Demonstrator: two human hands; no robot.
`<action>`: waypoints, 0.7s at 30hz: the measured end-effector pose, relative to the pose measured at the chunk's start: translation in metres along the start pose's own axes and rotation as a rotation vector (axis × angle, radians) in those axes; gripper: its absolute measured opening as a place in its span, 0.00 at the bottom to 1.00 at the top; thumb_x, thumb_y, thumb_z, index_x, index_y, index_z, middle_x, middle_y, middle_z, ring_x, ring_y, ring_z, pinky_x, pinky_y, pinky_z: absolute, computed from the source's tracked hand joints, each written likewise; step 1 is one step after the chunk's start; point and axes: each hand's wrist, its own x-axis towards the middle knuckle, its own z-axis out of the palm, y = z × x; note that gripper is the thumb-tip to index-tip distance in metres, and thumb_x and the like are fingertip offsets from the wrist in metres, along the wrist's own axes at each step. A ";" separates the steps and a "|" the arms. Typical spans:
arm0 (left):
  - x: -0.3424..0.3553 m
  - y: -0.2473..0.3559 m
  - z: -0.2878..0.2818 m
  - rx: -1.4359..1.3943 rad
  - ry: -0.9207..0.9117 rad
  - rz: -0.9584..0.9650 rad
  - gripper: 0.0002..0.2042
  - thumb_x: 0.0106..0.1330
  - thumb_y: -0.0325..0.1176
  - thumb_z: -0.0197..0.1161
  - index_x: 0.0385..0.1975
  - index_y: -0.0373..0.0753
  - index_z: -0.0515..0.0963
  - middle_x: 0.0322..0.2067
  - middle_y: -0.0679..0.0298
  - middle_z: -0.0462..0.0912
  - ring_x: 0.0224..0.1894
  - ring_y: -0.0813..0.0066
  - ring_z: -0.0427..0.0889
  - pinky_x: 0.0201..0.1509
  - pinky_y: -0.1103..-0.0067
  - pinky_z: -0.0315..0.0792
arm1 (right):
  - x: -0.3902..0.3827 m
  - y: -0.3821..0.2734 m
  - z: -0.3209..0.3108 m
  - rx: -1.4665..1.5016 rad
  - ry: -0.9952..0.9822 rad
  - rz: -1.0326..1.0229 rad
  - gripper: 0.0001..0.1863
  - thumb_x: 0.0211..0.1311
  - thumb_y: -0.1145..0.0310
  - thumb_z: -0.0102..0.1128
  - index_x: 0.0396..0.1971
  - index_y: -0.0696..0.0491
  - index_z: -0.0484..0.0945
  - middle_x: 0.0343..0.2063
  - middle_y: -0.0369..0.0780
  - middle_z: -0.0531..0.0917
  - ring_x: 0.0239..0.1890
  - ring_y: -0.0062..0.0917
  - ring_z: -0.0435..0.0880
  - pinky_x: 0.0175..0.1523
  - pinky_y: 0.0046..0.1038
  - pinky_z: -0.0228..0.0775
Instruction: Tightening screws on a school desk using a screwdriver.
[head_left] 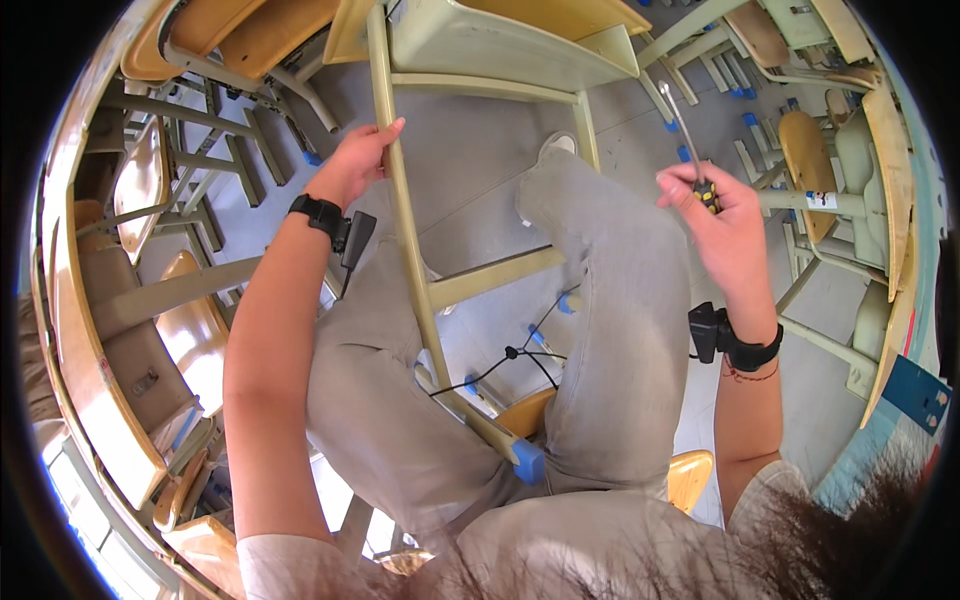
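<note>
A tilted school desk's pale metal leg [404, 215] runs down between my thighs and ends in a blue foot cap [528, 462]. My left hand [362, 163] is wrapped round this leg, close under the desk's cream drawer box [500, 45]. Some of its fingers are hidden behind the tube. On the right, my right hand [722, 215] holds a screwdriver [686, 135] by its black and yellow handle. Its shaft points up and slightly left, its tip apart from the desk. A crossbar [497, 278] joins the leg toward my right knee.
Wooden chairs [190, 325] and desks crowd the left side. More chairs [806, 175] with blue-capped legs stand at the right. A knotted black cord [512, 352] stretches between the leg and my right thigh. Grey tiled floor [460, 165] shows beyond the leg.
</note>
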 end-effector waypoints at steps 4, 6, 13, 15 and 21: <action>-0.007 0.007 0.002 0.014 0.037 0.016 0.20 0.67 0.49 0.66 0.42 0.37 0.74 0.33 0.67 0.76 0.34 0.73 0.75 0.44 0.70 0.74 | -0.002 -0.008 -0.001 0.025 -0.005 -0.014 0.12 0.63 0.63 0.68 0.35 0.59 0.83 0.23 0.32 0.81 0.29 0.11 0.73 0.36 0.17 0.64; -0.010 0.009 0.000 0.033 0.057 0.024 0.21 0.67 0.50 0.66 0.44 0.36 0.74 0.33 0.66 0.77 0.35 0.73 0.75 0.45 0.69 0.74 | -0.003 -0.015 -0.001 0.037 -0.010 -0.026 0.12 0.64 0.63 0.68 0.35 0.59 0.83 0.23 0.32 0.81 0.28 0.11 0.73 0.36 0.17 0.64; -0.026 0.026 0.005 0.091 0.104 0.054 0.24 0.66 0.50 0.67 0.45 0.33 0.75 0.34 0.64 0.77 0.37 0.71 0.76 0.45 0.68 0.73 | -0.015 -0.030 -0.001 0.018 -0.018 0.068 0.11 0.64 0.64 0.67 0.34 0.59 0.83 0.24 0.31 0.81 0.28 0.11 0.72 0.35 0.17 0.64; -0.031 0.031 0.010 0.077 0.117 0.067 0.23 0.66 0.49 0.67 0.44 0.32 0.75 0.34 0.63 0.77 0.36 0.71 0.76 0.43 0.68 0.73 | -0.019 -0.032 0.002 0.042 -0.024 0.061 0.11 0.64 0.65 0.67 0.33 0.59 0.83 0.24 0.31 0.81 0.28 0.11 0.73 0.35 0.17 0.64; -0.039 0.037 0.019 0.053 0.140 0.092 0.23 0.65 0.48 0.69 0.42 0.31 0.76 0.34 0.61 0.78 0.34 0.70 0.77 0.38 0.69 0.74 | -0.072 -0.062 0.025 -0.029 -0.402 -0.001 0.10 0.60 0.67 0.70 0.32 0.57 0.82 0.24 0.35 0.82 0.27 0.15 0.75 0.36 0.20 0.69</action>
